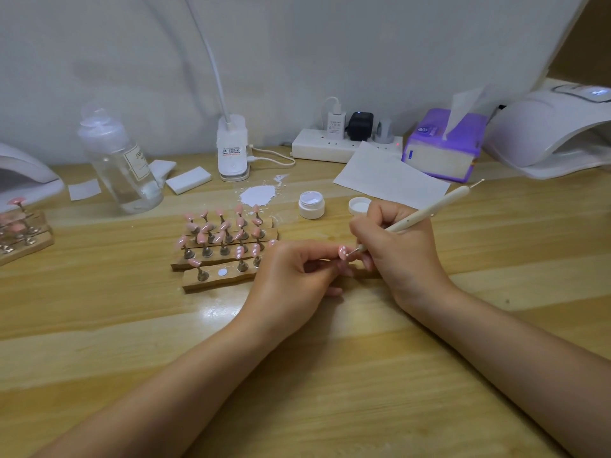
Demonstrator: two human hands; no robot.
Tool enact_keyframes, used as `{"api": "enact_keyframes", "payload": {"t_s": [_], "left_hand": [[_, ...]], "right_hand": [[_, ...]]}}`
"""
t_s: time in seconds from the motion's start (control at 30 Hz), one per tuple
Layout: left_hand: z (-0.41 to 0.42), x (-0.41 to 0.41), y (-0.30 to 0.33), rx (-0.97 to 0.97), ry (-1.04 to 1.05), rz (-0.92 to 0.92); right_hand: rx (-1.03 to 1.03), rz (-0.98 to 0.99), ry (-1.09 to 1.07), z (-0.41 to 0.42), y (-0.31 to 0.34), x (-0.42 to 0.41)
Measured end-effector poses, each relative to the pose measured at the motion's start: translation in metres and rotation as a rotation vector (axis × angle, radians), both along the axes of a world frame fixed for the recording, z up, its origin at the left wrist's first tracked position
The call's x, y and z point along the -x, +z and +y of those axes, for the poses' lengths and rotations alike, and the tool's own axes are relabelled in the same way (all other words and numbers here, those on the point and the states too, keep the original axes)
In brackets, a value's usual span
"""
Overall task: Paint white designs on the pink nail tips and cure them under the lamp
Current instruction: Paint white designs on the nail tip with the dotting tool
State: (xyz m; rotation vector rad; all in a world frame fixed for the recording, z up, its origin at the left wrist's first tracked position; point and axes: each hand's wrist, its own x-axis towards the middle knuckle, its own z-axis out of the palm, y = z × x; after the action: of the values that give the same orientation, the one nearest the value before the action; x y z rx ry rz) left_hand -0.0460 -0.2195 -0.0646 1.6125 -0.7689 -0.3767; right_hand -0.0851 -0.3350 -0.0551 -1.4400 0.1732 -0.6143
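Observation:
My left hand (291,276) pinches the stand of a pink nail tip (342,252) that bears white dots. My right hand (396,249) grips a cream dotting tool (429,211) like a pen, and its metal point touches that tip. Several pink tips stand on metal pegs in wooden holders (211,282) to the left; two of them (248,251) carry white dots. An open white gel jar (311,204) and its lid (359,205) sit behind my hands. The white curing lamp (549,133) stands at the back right.
A clear pump bottle (122,163), white pads (188,180), a spill of white paste (258,195), a desk lamp base (232,150), a power strip (330,145), a paper sheet (390,176) and a purple tissue box (443,147) line the back. A second lamp (23,173) and holder (23,233) sit far left.

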Motion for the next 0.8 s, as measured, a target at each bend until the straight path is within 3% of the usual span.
{"api": "enact_keyframes", "payload": {"t_s": [0.8], "left_hand": [[0.0009,-0.0008,-0.0008,-0.014,-0.012,-0.019]], "right_hand": [[0.036,-0.006,0.003,0.0032,0.0035,0.0031]]}}
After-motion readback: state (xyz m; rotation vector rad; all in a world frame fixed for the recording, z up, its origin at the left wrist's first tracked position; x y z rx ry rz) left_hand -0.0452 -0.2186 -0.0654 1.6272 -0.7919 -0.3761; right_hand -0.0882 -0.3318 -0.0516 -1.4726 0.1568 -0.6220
